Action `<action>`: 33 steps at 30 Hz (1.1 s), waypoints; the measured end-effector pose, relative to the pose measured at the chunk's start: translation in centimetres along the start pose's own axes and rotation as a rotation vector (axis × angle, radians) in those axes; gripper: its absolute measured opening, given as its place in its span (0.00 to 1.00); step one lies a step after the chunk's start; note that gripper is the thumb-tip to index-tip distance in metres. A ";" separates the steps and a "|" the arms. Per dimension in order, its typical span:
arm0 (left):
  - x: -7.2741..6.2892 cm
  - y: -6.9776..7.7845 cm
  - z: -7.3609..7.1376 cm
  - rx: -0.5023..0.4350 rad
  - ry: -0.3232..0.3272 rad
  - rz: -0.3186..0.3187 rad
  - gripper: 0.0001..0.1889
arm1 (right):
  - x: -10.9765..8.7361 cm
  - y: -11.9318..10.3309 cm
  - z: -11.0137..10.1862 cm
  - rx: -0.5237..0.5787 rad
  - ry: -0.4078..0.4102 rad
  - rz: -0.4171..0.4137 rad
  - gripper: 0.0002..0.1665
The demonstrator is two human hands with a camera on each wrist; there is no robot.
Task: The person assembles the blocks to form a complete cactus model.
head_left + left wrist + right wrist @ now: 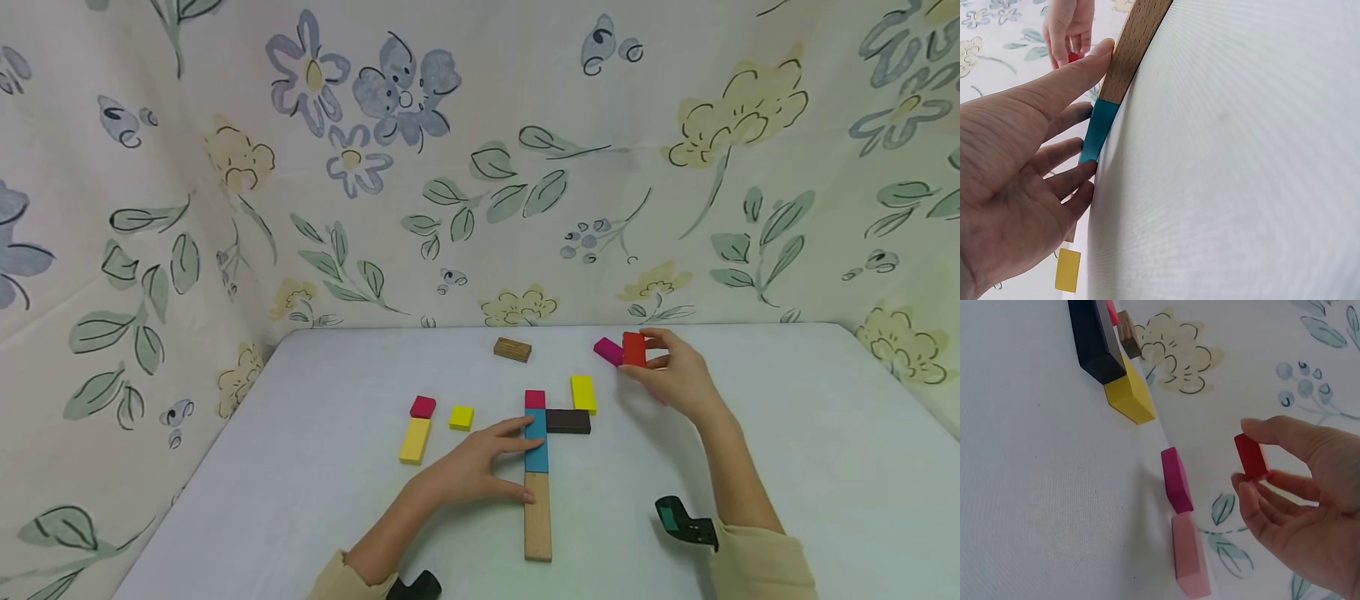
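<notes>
My right hand (678, 375) is in a pinch grip: thumb and fingertips grasp the red block (633, 349), which is raised above the white table (240, 517) near its far edge. On the table below it lie the magenta block (1177, 480) and the pink block (1191, 559), set end to end.

My left hand (472, 467) is unclenched and grasps nothing. Its fingers are extended and touch the blue block (536, 458); the thumb rests against the plain wooden block (538, 529). These two blocks form a straight column — a crimson block (535, 399) caps the far end.

A dark block (568, 422) projects rightward from the blue block. A yellow block (583, 394) stands off its far side, near the right end.

Left of the column: a small yellow block (461, 417), then a longer yellow block (415, 442) with a red-topped block (423, 407) at its far end. The brown wood-grain block (512, 349) lies alone, near the far edge.
</notes>
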State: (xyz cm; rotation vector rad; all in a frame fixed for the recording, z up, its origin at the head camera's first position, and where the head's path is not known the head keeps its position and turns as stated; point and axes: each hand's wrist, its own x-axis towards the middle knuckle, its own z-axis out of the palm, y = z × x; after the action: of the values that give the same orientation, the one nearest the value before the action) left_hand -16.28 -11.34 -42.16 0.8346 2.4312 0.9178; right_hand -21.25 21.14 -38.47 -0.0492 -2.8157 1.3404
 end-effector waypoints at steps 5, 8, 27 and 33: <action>-0.1 0.0 0.0 -0.001 0.000 0.001 0.36 | 0.0 -0.5 0.5 -0.002 -0.009 -0.019 0.47; -0.1 -0.1 0.0 -0.005 0.001 0.003 0.37 | -0.1 -0.7 0.8 -0.002 -0.013 -0.024 0.47; 0.0 0.0 0.0 -0.013 -0.004 -0.002 0.37 | 0.3 -1.0 1.6 0.007 -0.032 -0.055 0.46; 0.0 0.0 -0.1 -0.017 -0.003 0.005 0.37 | 1.2 -1.2 2.0 -0.009 -0.033 -0.075 0.45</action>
State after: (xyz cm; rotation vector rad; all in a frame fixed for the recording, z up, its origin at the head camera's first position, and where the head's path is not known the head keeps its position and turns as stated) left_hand -16.33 -11.33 -42.09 0.8359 2.4167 0.9369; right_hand -22.58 18.86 -38.84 0.0785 -2.8200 1.3249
